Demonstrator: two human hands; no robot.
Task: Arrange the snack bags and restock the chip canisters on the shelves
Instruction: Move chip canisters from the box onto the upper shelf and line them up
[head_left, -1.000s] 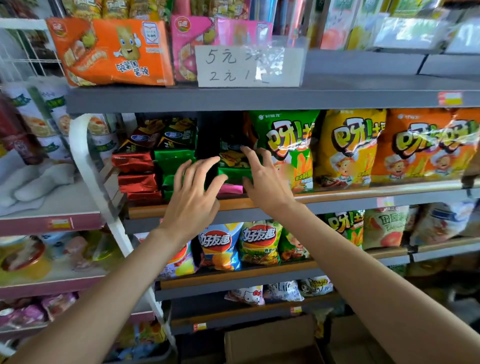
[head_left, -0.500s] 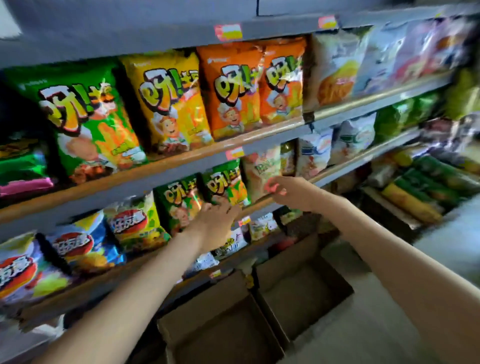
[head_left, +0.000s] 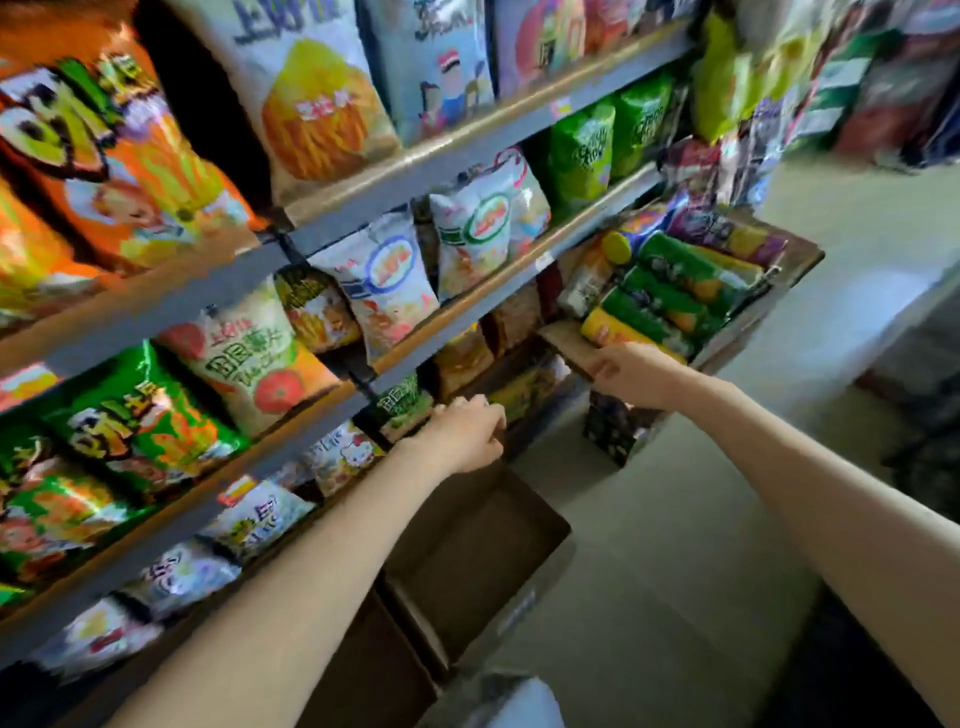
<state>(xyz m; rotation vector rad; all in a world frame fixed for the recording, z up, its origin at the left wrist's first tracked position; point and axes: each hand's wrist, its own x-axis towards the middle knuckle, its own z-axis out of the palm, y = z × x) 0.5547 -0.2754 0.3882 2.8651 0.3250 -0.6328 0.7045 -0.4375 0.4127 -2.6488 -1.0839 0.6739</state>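
Since half a second ago both arms have swung right along the shelves, away from the orange and green bags and toward the far end of the aisle. The right hand (head_left: 636, 375) now grasps the near flap of the box (head_left: 571, 340) holding the canisters (head_left: 670, 291), fingers curled over the cardboard edge. The left hand (head_left: 465, 434) hangs loosely curled by the front edge of the lower shelf (head_left: 410, 358), just below a green bag (head_left: 400, 408); it seems to hold nothing, though blur hides whether the fingertips touch the bag.

The canisters lie on their sides, stacked in the open box past the shelves' far end. I judge them light, stiff tubes with a slick printed skin, likely to roll once freed. Wrapping the fingers round the middle of the barrel looks safest. The bags are puffy and soft, so they are better pinched at the top seam than squeezed.
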